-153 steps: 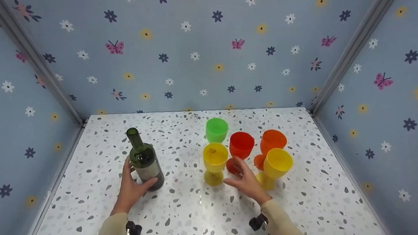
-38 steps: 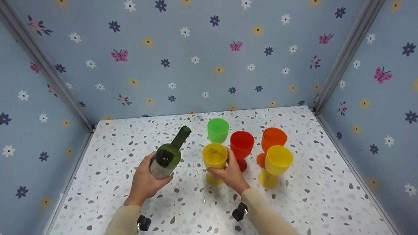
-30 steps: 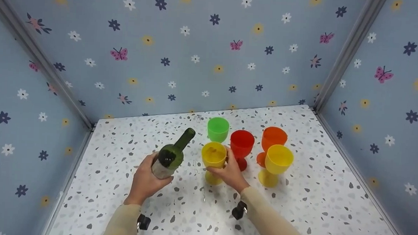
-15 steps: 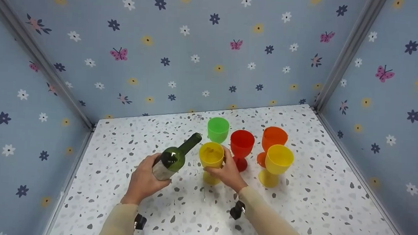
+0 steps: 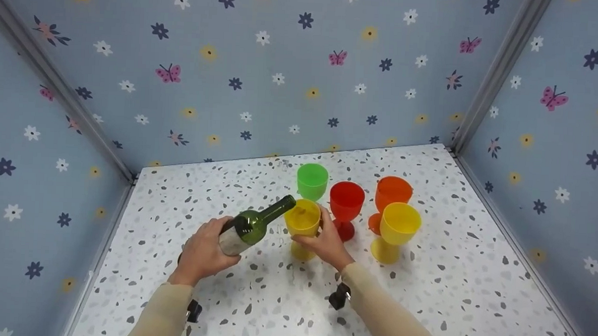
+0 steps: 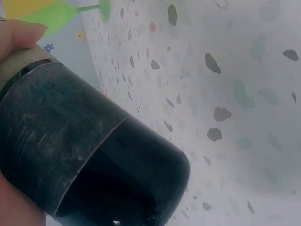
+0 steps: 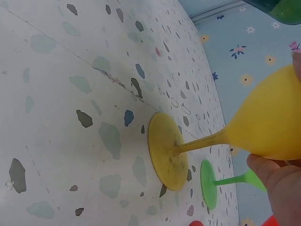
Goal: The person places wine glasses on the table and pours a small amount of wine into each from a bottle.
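Note:
My left hand [image 5: 200, 250] grips a green glass wine bottle [image 5: 252, 227] round its labelled body and holds it tilted. The bottle's neck slants up to the right, its mouth close by the left rim of a yellow goblet [image 5: 301, 227]. Whether mouth and rim touch, I cannot tell. In the left wrist view the bottle's dark lower end [image 6: 122, 174] is off the table. My right hand [image 5: 326, 242] holds the goblet by its bowl, thumb in front. Its round foot [image 7: 164, 150] stands on the table in the right wrist view.
Behind the held goblet stands a green goblet [image 5: 312, 181]. To the right are a red goblet [image 5: 347, 203], an orange one [image 5: 393, 192] and a second yellow one [image 5: 400, 228]. Flower-patterned walls [image 5: 276, 101] enclose the speckled table [image 5: 267, 308].
The bottle, upright on the table earlier, has been lifted and moved right, tipping further towards the goblet. My right hand has taken hold of the yellow goblet, which has shifted slightly left.

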A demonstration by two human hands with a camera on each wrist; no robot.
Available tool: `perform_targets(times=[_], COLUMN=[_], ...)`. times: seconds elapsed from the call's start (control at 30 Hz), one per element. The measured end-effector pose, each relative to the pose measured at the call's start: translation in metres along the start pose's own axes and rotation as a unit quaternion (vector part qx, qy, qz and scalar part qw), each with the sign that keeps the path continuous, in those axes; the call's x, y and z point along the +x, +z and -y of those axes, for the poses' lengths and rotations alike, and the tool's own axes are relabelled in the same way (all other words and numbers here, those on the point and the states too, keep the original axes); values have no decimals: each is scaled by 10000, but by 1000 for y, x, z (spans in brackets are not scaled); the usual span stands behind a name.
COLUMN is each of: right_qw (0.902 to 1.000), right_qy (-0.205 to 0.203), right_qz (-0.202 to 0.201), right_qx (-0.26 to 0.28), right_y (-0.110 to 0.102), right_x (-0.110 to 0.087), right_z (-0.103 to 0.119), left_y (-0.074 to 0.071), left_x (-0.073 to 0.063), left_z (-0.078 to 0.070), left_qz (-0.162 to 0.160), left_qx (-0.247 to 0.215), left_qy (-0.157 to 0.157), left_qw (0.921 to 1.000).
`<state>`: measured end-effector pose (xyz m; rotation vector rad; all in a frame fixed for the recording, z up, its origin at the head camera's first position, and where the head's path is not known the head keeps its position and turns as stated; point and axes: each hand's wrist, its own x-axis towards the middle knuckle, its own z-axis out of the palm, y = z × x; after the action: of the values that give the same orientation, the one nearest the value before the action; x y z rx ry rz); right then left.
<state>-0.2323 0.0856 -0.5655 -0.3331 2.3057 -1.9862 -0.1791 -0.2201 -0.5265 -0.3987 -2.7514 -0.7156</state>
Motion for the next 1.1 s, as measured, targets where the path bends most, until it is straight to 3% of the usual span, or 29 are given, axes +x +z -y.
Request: perform_targets(times=[0.27, 0.5, 1.1], right_qw=[9999, 10000, 10000], right_qy=[112, -45, 20], right_qz=[-56, 20, 20], right_qx=[-73, -11, 57], right_y=[0, 0, -1], right_x=[0, 0, 1], right_z=[1, -2, -2], left_y=[-13, -20, -27], left_x=[5, 9, 22], left_z=[0, -1, -6], left_qz=[247, 423, 766], left_qx=[486, 697, 1107], left_qy=[185, 325, 390], left_qw=[9983, 9961, 9901])
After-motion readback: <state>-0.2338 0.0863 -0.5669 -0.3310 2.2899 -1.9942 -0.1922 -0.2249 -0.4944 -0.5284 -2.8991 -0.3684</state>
